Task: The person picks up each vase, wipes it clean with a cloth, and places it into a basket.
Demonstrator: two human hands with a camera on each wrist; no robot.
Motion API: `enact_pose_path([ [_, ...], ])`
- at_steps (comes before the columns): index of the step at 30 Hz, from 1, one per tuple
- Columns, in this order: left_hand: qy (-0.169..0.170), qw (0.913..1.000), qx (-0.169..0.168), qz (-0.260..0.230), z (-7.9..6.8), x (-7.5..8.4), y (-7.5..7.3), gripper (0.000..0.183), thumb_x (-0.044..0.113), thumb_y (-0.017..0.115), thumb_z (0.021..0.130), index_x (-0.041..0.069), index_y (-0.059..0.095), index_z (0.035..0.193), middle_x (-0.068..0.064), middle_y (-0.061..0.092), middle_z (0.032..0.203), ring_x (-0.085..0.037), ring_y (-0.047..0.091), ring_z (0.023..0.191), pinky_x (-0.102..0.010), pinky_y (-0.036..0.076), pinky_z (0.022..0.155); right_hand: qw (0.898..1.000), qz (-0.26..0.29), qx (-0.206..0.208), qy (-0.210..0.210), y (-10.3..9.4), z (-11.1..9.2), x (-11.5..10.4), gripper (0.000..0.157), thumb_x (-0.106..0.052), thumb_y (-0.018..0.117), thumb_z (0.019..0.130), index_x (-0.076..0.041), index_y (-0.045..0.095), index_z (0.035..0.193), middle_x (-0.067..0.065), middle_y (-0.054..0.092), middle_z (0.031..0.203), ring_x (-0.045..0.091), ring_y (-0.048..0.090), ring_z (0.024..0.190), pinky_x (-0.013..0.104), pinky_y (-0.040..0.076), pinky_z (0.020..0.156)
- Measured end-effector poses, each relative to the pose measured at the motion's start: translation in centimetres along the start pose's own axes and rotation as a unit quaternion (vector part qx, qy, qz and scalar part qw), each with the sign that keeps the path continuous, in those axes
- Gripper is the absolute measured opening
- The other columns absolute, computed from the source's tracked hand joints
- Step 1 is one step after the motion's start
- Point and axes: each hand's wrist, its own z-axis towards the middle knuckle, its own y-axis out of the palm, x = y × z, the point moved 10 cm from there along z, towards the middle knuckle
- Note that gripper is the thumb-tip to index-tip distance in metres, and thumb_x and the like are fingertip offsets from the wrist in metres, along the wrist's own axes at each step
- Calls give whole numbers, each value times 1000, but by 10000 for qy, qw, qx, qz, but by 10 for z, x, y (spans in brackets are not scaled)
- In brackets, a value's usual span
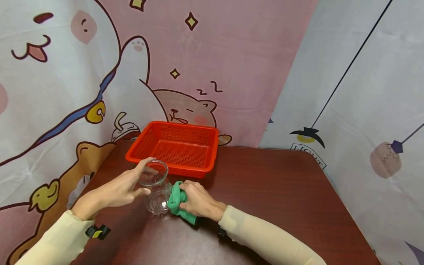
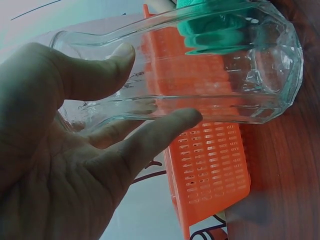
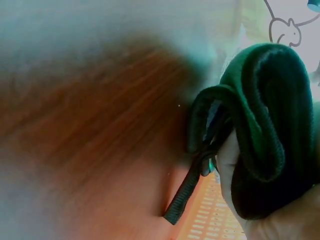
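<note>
A clear glass vase point(image 1: 157, 197) with a flared rim and faceted base stands on the table, in front of the basket. My left hand point(image 1: 124, 187) holds it around the neck, thumb on the near side and fingers on the far side by the rim. In the left wrist view, the thumb and fingers point(image 2: 170, 125) lie along the glass vase point(image 2: 270, 107). Bunched in my right hand point(image 1: 200, 200) is a folded green cloth point(image 1: 175, 200), right at the vase's right side. The right wrist view shows the folds of the cloth point(image 3: 255, 110) and a dark strap-like end hanging from it.
Behind the vase sits a red-orange plastic basket point(image 1: 185, 169) with perforated walls. The dark reddish-brown table point(image 1: 265, 191) reaches back to a curtain point(image 1: 238, 66) printed with cartoon animals, which also runs along both sides.
</note>
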Motion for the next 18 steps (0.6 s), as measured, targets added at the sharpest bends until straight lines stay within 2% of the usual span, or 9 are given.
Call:
enact_pose_path([
  [3,-45,10000,-8,14,0,-1,0,100,9,90,102,13,24,177,-11,75,155,-36,80,133,-41,66,103,10000,42,76,-11,-2,0,-1,28,-13,94,89,-13,77,111,-2,68,102,6,56,86,17,49,74],
  [7,14,10000,-1,-74,0,0,0,99,10,90,103,13,24,177,-13,74,154,-38,80,132,-36,66,99,9997,85,202,-66,-5,-1,-4,38,-12,94,90,-7,80,125,0,72,109,6,59,89,16,52,78],
  [12,134,9999,28,-97,0,3,-1,100,10,90,102,13,24,176,-15,74,153,-39,80,131,-39,68,101,9984,113,491,-272,-16,-1,-13,50,-12,93,90,-2,80,137,6,79,123,10,69,100,18,59,89],
  [18,156,9998,19,-77,0,2,0,99,8,89,102,12,24,176,-15,75,152,-37,81,130,-40,68,102,9948,261,832,-534,-30,0,-24,54,-12,93,90,1,79,142,9,81,128,17,76,109,25,64,98],
])
